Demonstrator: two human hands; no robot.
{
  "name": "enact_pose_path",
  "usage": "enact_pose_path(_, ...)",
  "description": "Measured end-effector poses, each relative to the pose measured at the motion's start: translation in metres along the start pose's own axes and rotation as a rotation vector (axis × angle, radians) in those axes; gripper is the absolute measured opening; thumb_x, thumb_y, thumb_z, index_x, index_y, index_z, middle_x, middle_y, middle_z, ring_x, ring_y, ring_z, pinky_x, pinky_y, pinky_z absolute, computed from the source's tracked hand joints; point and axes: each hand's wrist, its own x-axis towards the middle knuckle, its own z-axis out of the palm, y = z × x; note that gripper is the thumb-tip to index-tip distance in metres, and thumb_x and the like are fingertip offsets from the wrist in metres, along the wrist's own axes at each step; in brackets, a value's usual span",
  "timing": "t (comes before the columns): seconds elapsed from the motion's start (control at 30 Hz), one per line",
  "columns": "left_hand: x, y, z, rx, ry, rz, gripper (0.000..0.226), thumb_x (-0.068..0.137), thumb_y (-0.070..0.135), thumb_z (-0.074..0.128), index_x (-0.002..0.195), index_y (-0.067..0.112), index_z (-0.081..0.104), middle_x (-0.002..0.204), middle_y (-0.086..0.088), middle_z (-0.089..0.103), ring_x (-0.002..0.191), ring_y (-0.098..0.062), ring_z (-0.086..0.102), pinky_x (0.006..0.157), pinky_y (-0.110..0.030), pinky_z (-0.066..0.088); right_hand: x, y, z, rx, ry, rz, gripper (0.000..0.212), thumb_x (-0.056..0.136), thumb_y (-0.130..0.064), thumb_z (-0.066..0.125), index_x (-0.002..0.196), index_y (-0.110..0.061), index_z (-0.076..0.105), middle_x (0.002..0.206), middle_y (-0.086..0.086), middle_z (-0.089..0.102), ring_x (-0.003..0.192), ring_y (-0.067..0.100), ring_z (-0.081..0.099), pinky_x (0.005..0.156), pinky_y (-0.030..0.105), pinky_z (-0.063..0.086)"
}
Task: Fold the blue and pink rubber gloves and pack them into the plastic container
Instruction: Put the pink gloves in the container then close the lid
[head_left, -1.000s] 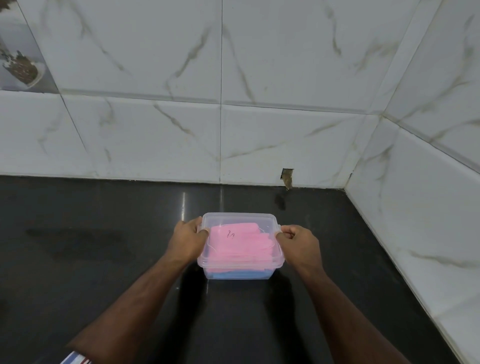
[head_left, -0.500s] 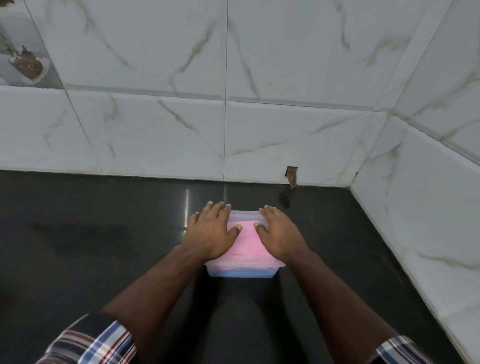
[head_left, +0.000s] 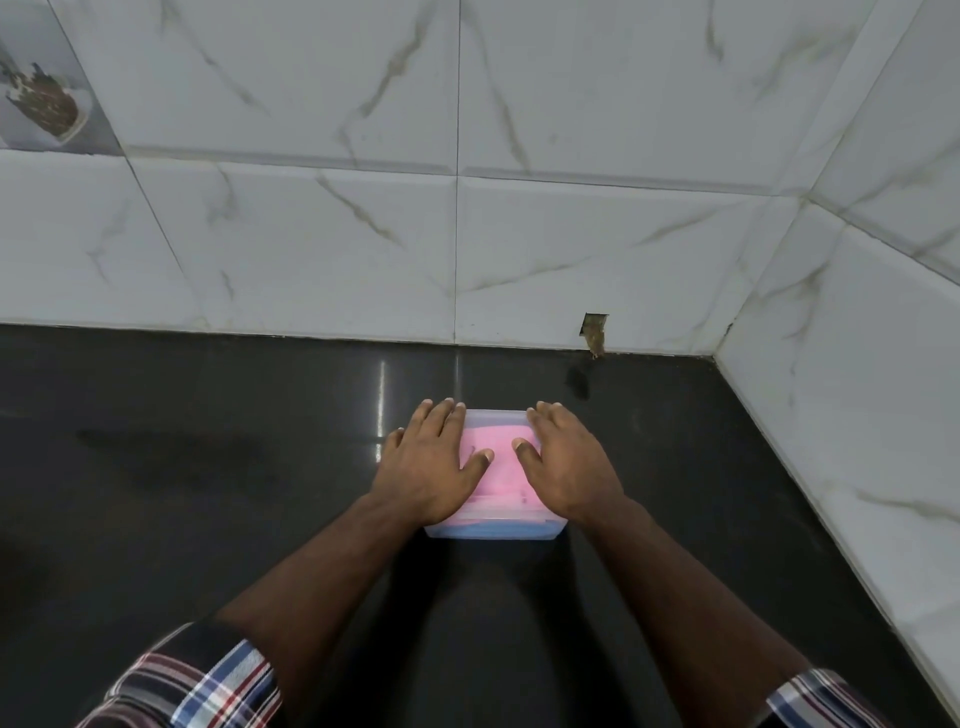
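At lower centre of the frame, on the black table (head_left: 208, 493), left hand (head_left: 428, 470) and right hand (head_left: 569, 467) lie flat, fingers spread, atop the plastic container (head_left: 493, 530) holding the pink glove (head_left: 496, 467) above the blue glove (head_left: 493, 529).

A glossy black stone desk (head_left: 208, 467) runs into a far right corner, where two walls of large white marble-patterned tiles (head_left: 311, 249) with grey veins meet. A small chipped brown hole (head_left: 594, 332) sits at the far wall's base. A decorative picture tile (head_left: 44, 104) shows far left. Pale light streaks (head_left: 382, 400) reflect on the desk.
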Motion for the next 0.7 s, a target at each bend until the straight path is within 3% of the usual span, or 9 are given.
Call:
enact_pose_path(0.43,-0.0018,0.0,0.004,0.031,0.015,0.002,0.079,0.096,0.066,0.024,0.159,0.021,0.014,0.168,0.002,0.012,0.154,-0.019,0.006,0.121,-0.051,0.016,-0.0024,-0.0028,0.0054,-0.125,-0.019,-0.016,0.056,0.103,-0.042,0.031,0.151,-0.012,0.032,0.159,0.008,0.03,0.148,0.024,0.022,0.119,0.039,0.023)
enact_pose_path(0.7,-0.0035,0.0016,-0.0032,0.052,-0.012,0.008,0.073,0.099,0.062,0.021,0.159,0.021,0.015,0.168,0.002,0.01,0.155,-0.019,0.001,0.123,-0.053,0.008,-0.0055,-0.0068,-0.0039,-0.108,-0.062,-0.011,0.054,0.105,-0.039,0.026,0.153,-0.015,0.028,0.163,0.003,0.022,0.151,0.021,0.014,0.122,0.043,0.013)
